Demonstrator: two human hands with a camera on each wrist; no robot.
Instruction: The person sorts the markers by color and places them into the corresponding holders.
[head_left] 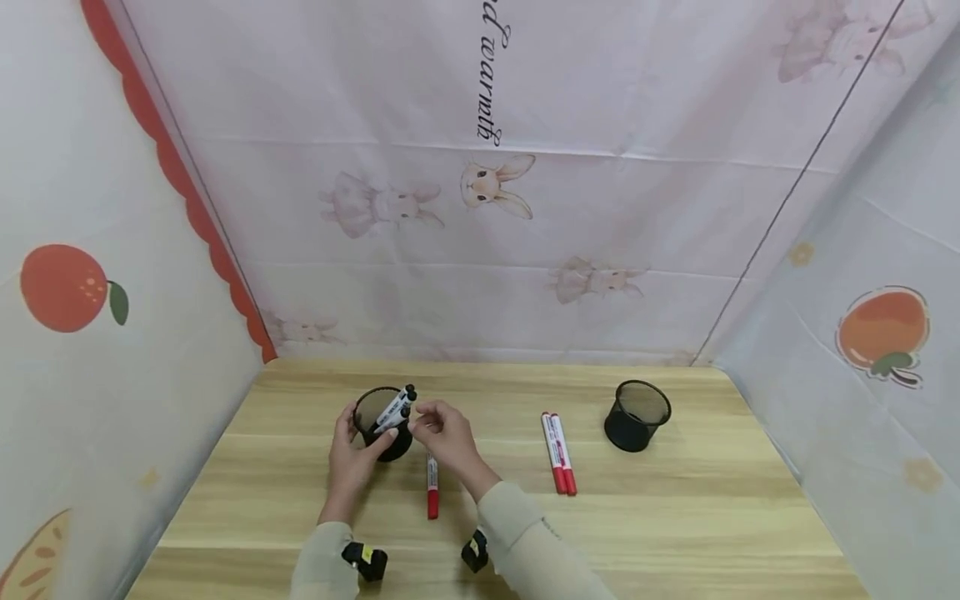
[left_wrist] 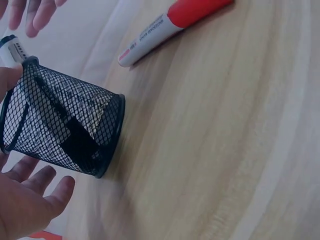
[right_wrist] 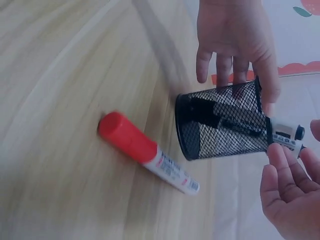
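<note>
A black mesh pen holder [head_left: 392, 447] stands on the left of the table. Two white markers [head_left: 393, 410] lean inside it, black caps down, as the mesh shows in the right wrist view. Around the holder lies my left hand [head_left: 351, 467], thumb at the rim and fingers on the far side. My right hand [head_left: 450, 442] is at the rim's right, loosely bent fingers beside the marker ends; in the left wrist view its fingers [left_wrist: 42, 15] are apart from the markers. A red-capped marker [head_left: 432, 487] lies on the table between the hands.
Two more red-capped markers [head_left: 558, 454] lie side by side right of centre. Beyond them stands a second black mesh holder [head_left: 636, 421]. Printed cloth walls [head_left: 480, 317] enclose the wooden table [head_left: 697, 517] at the back and both sides.
</note>
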